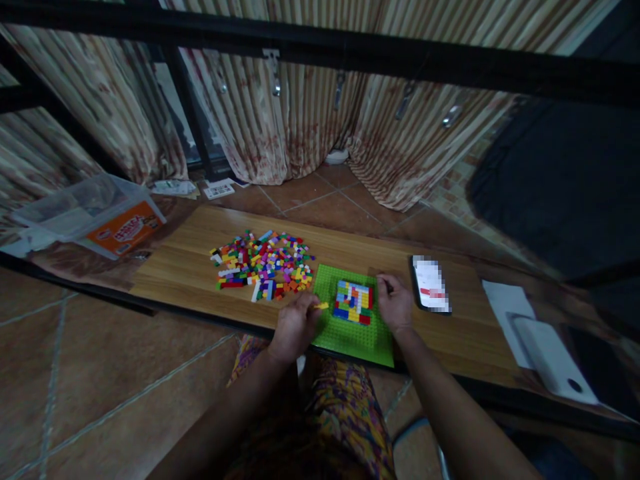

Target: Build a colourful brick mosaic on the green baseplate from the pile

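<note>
Brick pile (265, 260): loose on table (185, 257).
Left hand (295, 325): my fingers pinch a yellow brick (323, 306) over green board (367, 347), left side.
Brick square (353, 302): mid-board.
Right hand (396, 304): my fingers curl at board's right edge; can't tell if pinching anything.
Phone (429, 283): further right.

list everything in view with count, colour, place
table: one, brown, centre
loose bricks: many, mixed, table's left half
baseplate: one, green, table's near edge
brick build: one, multicoloured, on baseplate
held brick: one, yellow, left of build
phone: one, black-edged, right of baseplate
bin: one, clear with orange, left of table
paper: one, white, far right
oblong object: one, white, overlapping paper
curtains: several, beige striped, background
hooks: several, silver, top
floor: one, brown, beneath
left hand: one, bare, baseplate's left
right hand: one, bare, baseplate's right
</note>
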`<state>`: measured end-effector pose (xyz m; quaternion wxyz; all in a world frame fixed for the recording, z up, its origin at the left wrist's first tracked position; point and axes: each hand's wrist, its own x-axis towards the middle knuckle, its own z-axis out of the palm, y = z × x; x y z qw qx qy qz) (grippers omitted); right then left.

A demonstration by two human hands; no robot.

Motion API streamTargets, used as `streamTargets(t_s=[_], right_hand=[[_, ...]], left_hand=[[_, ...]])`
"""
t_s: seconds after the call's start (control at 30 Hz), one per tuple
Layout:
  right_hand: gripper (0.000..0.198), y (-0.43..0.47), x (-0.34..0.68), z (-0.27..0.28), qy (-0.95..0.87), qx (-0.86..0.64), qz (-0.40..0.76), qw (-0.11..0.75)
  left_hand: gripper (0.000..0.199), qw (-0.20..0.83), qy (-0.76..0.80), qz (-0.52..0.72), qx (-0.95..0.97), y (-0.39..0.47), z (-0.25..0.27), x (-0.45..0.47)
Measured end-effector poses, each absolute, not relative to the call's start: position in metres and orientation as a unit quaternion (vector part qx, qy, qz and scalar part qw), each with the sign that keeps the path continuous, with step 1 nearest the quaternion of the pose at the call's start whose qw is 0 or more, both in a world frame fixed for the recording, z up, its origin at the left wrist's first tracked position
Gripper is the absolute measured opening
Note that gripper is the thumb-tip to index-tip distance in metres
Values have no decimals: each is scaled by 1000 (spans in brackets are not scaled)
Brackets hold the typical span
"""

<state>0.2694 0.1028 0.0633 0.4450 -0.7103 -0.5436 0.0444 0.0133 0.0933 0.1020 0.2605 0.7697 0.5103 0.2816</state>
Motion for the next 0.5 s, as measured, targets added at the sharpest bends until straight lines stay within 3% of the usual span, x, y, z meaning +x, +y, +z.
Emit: streamTargets(t_s=[0.17, 0.5], right_hand=[[34, 103, 268, 66, -540, -714, 51, 443], [34, 103, 268, 64, -538, -715, 54, 443]], left_hand=[[19, 336, 456, 336, 753, 97, 104, 35], [24, 263, 352, 263, 859, 109, 101, 48]])
